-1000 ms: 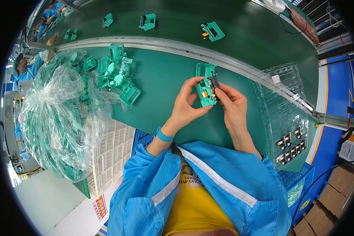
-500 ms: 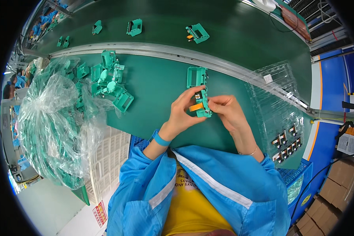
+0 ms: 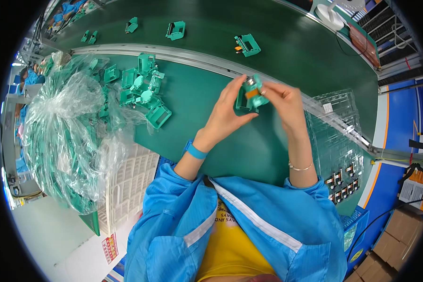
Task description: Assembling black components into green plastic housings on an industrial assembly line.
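My right hand [image 3: 287, 105] pinches a green plastic housing [image 3: 258, 99] with an orange strip [image 3: 252, 94] and a shiny metal part on it; the piece is blurred and tilted. My left hand [image 3: 224, 113] is beside it, fingers and thumb spread apart around a second green open-framed housing [image 3: 241, 101] on the table. That second housing is partly hidden behind the held piece and the fingers. Whether the left fingertips touch either piece is hard to tell.
A pile of green housings [image 3: 146, 96] lies left, beside a clear plastic bag [image 3: 75, 127] of more parts. Beyond a metal rail [image 3: 188, 61], several housings, one of them here [image 3: 248, 45], stand on the dark green belt [image 3: 207, 28]. Rightward, a clear tray [image 3: 331, 136] holds small black parts [image 3: 345, 190].
Both hands have moved up and away from me, and the housing with the orange strip has turned. My left hand has spread off it, while the right still grips it. The view has shifted slightly.
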Demonstrator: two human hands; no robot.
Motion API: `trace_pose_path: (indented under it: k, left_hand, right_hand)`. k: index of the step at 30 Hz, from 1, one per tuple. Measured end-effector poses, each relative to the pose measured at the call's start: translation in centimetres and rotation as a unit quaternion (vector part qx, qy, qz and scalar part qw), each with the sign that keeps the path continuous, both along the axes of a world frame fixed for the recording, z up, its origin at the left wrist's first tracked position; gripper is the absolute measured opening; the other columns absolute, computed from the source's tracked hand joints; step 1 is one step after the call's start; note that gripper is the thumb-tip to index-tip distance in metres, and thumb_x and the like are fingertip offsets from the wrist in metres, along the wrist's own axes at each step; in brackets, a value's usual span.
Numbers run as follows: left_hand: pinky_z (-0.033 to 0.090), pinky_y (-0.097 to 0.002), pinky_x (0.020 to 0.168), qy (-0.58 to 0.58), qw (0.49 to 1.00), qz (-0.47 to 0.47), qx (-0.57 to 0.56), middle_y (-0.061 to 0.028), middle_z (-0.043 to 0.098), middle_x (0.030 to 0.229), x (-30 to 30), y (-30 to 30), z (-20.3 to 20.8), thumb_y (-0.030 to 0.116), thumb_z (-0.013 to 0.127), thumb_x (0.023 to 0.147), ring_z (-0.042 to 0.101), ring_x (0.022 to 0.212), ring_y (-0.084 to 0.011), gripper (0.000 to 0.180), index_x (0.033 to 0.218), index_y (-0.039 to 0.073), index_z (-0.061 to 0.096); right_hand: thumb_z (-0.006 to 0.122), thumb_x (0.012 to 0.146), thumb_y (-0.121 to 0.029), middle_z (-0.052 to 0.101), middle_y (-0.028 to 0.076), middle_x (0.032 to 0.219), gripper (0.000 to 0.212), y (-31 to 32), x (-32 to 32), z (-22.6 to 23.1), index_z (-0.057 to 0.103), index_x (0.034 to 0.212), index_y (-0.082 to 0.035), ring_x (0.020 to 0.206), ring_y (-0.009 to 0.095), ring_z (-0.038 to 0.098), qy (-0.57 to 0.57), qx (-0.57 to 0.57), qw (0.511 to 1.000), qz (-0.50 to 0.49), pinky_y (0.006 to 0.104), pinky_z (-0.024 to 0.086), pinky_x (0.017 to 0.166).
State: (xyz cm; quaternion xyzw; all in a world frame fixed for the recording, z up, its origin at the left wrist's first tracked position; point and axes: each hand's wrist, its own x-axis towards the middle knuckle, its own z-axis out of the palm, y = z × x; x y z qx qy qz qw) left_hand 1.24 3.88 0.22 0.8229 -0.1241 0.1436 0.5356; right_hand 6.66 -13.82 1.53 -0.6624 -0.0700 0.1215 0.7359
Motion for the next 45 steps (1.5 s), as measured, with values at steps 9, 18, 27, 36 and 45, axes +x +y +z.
trace_pose_path:
  k: [9, 18, 27, 36, 45]
  left_hand:
    - [0.044, -0.0441, 0.104, -0.041, 0.938, 0.188, 0.288, -0.0111, 0.059, 0.132, -5.4, 11.2, -1.4, 0.005, 0.076, 0.078, 0.049, 0.129, -0.0342, 0.046, 0.122, 0.007, 0.064]
    - [0.04, -0.0451, 0.11, -0.011, 0.954, -0.038, 0.299, -0.0142, 0.041, 0.149, 2.0, 2.8, -1.2, 0.011, 0.078, 0.076, 0.038, 0.137, -0.0374, 0.072, 0.141, 0.009, 0.047]
    - [0.044, -0.0451, 0.105, 0.026, 0.923, -0.095, 0.371, -0.0215, 0.045, 0.141, 7.1, -1.4, -3.5, 0.002, 0.068, 0.083, 0.046, 0.128, -0.0427, 0.04, 0.122, 0.003, 0.06]
    - [0.047, -0.0447, 0.098, -0.052, 0.945, -0.097, 0.307, -0.0225, 0.049, 0.134, 6.7, -2.5, -3.2, 0.003, 0.076, 0.076, 0.051, 0.121, -0.0421, 0.03, 0.099, 0.003, 0.058]
    - [0.054, -0.0372, 0.094, 0.135, 0.986, -0.08, -0.061, -0.0135, 0.049, 0.128, 3.8, -1.0, -2.7, -0.003, 0.083, 0.068, 0.06, 0.109, -0.0258, 0.078, 0.135, 0.0, 0.043]
  right_hand:
    - [0.062, 0.09, -0.022, 0.067, 0.017, 0.071, 0.017, -3.6, 7.6, -2.0, 0.069, 0.086, -0.007, 0.071, 0.037, 0.067, -0.28, -0.631, 0.691, -0.214, 0.0467, 0.054, 0.077]
    - [0.064, 0.086, -0.016, 0.067, 0.014, 0.081, 0.009, -4.8, 2.0, -1.5, 0.066, 0.083, -0.007, 0.074, 0.037, 0.064, -0.292, -0.448, 0.829, -0.165, 0.0464, 0.05, 0.063]
    - [0.065, 0.086, -0.017, 0.072, 0.014, 0.089, 0.02, -28.6, -6.1, -2.6, 0.074, 0.103, -0.015, 0.078, 0.034, 0.069, -0.1, -0.692, 0.627, -0.344, 0.0442, 0.056, 0.067]
    - [0.075, 0.075, -0.006, 0.071, 0.014, 0.094, 0.027, -37.7, -10.0, -4.8, 0.074, 0.101, -0.007, 0.092, 0.035, 0.063, -0.034, -0.67, 0.672, -0.316, 0.0438, 0.051, 0.081]
    - [0.069, 0.089, -0.01, 0.067, 0.005, 0.085, 0.014, -28.8, -10.3, 1.5, 0.071, 0.103, -0.007, 0.074, 0.01, 0.061, -0.025, -0.592, 0.688, -0.419, 0.0288, 0.046, 0.06]
